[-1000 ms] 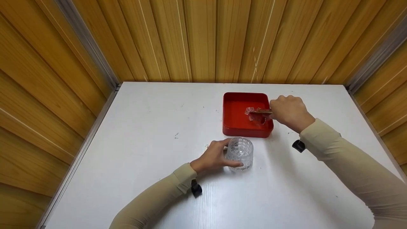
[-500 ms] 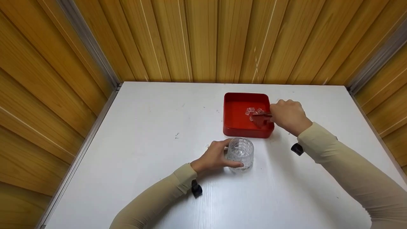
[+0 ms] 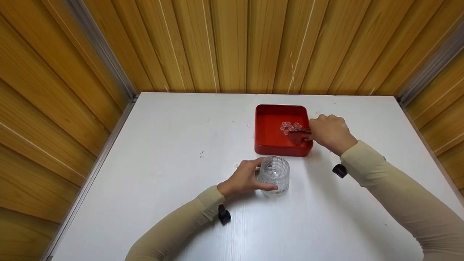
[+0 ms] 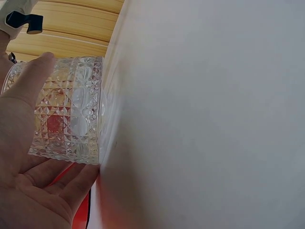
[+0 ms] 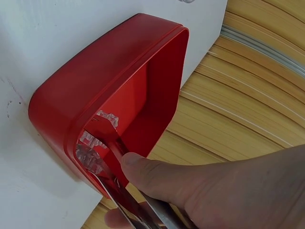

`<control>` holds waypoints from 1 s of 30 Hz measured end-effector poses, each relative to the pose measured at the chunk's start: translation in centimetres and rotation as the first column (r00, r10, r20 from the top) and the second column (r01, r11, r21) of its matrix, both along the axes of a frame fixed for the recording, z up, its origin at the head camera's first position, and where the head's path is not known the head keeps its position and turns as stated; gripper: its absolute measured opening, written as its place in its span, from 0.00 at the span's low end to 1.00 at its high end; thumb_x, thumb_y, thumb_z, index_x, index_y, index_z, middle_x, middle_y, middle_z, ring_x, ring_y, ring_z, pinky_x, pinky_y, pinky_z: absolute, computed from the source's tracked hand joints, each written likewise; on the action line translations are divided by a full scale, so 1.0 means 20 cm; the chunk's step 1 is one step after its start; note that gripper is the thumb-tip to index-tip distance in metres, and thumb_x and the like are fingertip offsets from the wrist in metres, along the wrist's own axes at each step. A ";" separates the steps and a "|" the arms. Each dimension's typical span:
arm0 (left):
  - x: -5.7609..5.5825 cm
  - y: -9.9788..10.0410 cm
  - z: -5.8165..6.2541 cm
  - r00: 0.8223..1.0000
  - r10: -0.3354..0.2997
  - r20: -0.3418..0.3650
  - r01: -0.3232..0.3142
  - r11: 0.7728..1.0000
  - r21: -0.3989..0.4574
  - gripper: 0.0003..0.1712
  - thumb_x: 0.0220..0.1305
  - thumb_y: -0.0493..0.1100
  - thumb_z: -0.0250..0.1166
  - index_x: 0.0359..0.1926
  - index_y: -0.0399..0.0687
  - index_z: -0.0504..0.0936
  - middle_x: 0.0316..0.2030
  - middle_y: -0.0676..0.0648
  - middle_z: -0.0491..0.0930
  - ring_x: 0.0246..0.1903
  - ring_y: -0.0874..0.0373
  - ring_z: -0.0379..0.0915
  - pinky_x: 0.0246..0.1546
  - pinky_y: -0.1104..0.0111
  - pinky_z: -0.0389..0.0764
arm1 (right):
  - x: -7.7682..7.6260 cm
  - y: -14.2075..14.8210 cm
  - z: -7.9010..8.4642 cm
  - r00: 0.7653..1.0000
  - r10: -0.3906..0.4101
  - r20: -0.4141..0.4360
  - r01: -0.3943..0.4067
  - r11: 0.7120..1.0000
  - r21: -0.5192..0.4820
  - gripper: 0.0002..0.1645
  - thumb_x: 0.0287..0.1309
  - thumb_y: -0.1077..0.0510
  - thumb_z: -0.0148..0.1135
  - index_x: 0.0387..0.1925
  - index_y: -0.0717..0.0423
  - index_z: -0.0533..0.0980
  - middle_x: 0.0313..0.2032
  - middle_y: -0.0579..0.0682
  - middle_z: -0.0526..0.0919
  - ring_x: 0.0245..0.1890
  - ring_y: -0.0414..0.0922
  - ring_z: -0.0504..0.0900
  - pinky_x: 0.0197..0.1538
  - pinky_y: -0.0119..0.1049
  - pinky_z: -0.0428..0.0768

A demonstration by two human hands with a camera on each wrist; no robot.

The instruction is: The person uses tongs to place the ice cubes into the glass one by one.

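My left hand (image 3: 244, 177) holds a clear cut-glass tumbler (image 3: 281, 181) upright on the white table, thumb on the near side. In the left wrist view the thumb lies along the tumbler (image 4: 71, 109) and the fingers are on its opposite side. My right hand (image 3: 330, 131) grips metal tongs (image 5: 113, 138), their tips down inside a square red tray (image 3: 270, 149). Several clear ice-like cubes (image 3: 286, 125) lie in the tray by the tips. One clear cube (image 5: 90, 157) shows between the tong arms; whether they squeeze it I cannot tell.
Behind the tumbler, the tray stands close by on the white table (image 3: 163, 152). Yellow wood-look panels (image 3: 228, 47) rise along the back and both sides, with metal corner posts (image 3: 108, 54).
The right hand has dipped slightly and shifted a little towards me, and the tongs have turned lower among the cubes. The left hand and tumbler have kept their place.
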State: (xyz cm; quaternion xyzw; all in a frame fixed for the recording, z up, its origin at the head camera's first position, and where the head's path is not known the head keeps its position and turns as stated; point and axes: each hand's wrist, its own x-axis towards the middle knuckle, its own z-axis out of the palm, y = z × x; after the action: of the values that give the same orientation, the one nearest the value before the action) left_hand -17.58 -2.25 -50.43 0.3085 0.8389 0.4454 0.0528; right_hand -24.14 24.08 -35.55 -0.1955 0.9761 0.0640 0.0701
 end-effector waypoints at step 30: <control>0.00 0.00 0.00 1.000 0.010 0.010 -0.009 1.000 -0.025 0.45 0.49 0.60 0.82 0.65 0.50 0.78 0.50 0.56 0.86 0.49 0.66 0.79 0.53 0.75 0.79 | -0.01 0.04 -0.02 0.999 0.007 -0.053 -0.011 0.998 -0.067 0.10 0.61 0.63 0.69 0.41 0.67 0.81 0.28 0.60 0.79 0.26 0.57 0.77 0.30 0.52 0.83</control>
State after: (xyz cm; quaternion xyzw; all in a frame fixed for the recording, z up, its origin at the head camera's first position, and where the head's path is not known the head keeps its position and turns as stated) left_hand -17.56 -2.20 -50.34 0.3016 0.8455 0.4366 0.0589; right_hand -24.35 24.90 -36.04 -0.2004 0.9783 0.0364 0.0374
